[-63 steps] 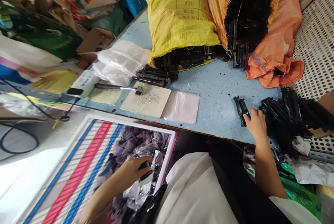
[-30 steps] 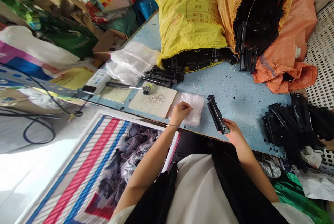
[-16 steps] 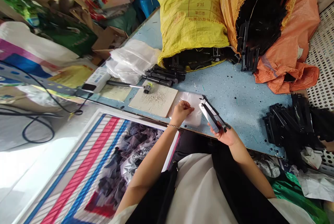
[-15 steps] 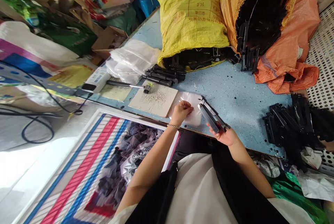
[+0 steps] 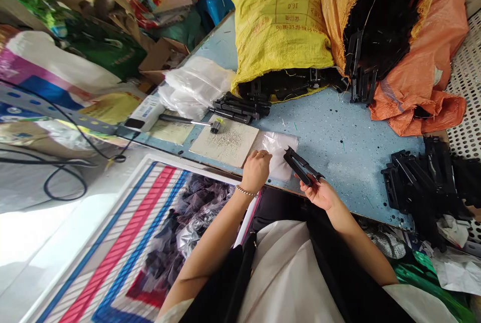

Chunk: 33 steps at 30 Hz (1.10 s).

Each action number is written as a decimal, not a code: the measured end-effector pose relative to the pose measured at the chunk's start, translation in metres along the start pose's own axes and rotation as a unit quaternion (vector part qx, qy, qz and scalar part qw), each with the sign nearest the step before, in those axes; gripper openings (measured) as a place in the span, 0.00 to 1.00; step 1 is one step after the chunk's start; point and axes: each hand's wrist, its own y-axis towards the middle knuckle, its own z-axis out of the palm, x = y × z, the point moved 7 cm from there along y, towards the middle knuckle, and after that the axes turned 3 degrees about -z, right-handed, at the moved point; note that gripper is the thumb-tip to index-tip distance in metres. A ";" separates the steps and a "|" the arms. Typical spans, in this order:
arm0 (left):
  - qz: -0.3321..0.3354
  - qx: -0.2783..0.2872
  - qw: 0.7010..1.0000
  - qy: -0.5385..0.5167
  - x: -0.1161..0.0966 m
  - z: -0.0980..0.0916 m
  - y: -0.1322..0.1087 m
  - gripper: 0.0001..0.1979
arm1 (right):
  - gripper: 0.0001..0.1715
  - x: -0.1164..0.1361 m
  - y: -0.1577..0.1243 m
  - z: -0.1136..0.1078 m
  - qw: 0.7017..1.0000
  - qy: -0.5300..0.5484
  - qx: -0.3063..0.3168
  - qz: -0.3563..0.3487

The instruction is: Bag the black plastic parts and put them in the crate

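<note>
My right hand grips a pair of long, narrow black plastic parts, held at a slant over the table's front edge. Their far ends point up and left, over the right side of a stack of clear plastic bags. At the left side of those bags is my left hand, a beaded bracelet on its wrist. Its fingers are curled closed, and whatever they pinch is hidden. Just left of it lies a beige board strewn with small crumbs, with a hammer resting head-first on its back edge.
Behind are more black parts, a yellow woven sack and an orange sack. A heap of black parts covers the table's right end. A striped bag of wrapped items stands below, left.
My left hand has drawn back slightly to the left and turned, its back now upward. My right hand has tilted the black parts, which now show their hollow side. The view has shifted slightly.
</note>
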 end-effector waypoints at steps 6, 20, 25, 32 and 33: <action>-0.009 -0.038 0.994 -0.102 0.002 0.007 0.000 0.31 | 0.19 -0.008 -0.020 0.033 0.992 0.055 0.108 0.031; -0.139 -0.194 0.959 -0.153 0.037 -0.012 -0.018 0.08 | 0.24 -0.027 -0.003 0.032 0.984 0.093 0.122 0.093; -0.115 -0.181 0.959 -0.183 0.032 -0.007 -0.013 0.14 | 0.20 -0.009 -0.032 0.037 0.987 0.023 0.156 0.021; -0.096 -0.169 0.955 -0.223 0.024 -0.008 -0.009 0.17 | 0.21 -0.012 -0.030 0.043 0.990 -0.002 0.136 0.029; -0.082 -0.162 0.959 -0.218 0.021 -0.008 -0.008 0.19 | 0.21 -0.015 -0.028 0.044 0.989 0.001 0.139 0.042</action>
